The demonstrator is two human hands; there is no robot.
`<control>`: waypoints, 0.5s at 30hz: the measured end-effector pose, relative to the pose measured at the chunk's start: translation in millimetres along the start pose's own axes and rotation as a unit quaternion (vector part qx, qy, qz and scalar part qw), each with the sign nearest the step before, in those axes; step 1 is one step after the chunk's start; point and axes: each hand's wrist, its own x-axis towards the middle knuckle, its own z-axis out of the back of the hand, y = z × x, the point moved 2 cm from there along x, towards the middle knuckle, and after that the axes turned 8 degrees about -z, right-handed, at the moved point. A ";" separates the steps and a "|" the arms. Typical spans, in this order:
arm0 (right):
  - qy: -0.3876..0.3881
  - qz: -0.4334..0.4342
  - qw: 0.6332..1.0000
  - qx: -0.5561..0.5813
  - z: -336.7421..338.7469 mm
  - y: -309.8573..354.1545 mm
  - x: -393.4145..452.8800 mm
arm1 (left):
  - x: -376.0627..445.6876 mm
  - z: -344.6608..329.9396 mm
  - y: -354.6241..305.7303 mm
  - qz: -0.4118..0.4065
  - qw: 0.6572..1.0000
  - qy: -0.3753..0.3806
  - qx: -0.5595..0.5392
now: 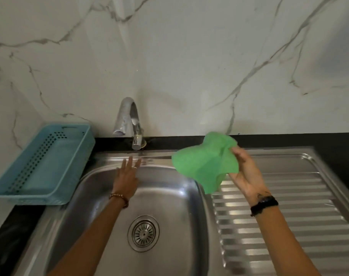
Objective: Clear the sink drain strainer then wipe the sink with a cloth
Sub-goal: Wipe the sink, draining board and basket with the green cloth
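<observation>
Left hand (pixel 128 174) flat, fingers spread, over sink (pixel 94 188) back rim. Right hand (pixel 244 172) pinches green cloth (pixel 205 164), cloth hanging left of it. Strainer (pixel 143 233) seated below left wrist.

A crumpled green cloth (pixel 204 165) hangs above the steel sink's (pixel 94 188) right rim; the round slotted strainer (pixel 143 233) sits in the basin's centre.

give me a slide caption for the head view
Right hand lifts a green cloth beside the steel sink while the open left hand reaches toward the faucet.
</observation>
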 end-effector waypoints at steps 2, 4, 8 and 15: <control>-0.016 -0.046 0.998 -0.030 14.1 2.8 -11.1 | 3.1 5.3 -27.7 -0.010 0.999 -0.026 -0.034; -0.014 -0.158 0.921 -0.356 31.7 -14.0 -27.8 | 4.1 8.9 -49.9 -0.021 0.998 -0.039 -0.048; -0.077 -0.191 0.825 -0.526 55.0 -35.6 -24.1 | 4.0 6.2 -74.3 -0.038 0.999 0.003 -0.022; -0.118 -0.222 0.831 -0.496 76.8 -23.2 -23.1 | 7.3 -12.1 -73.6 -0.026 0.996 0.085 0.011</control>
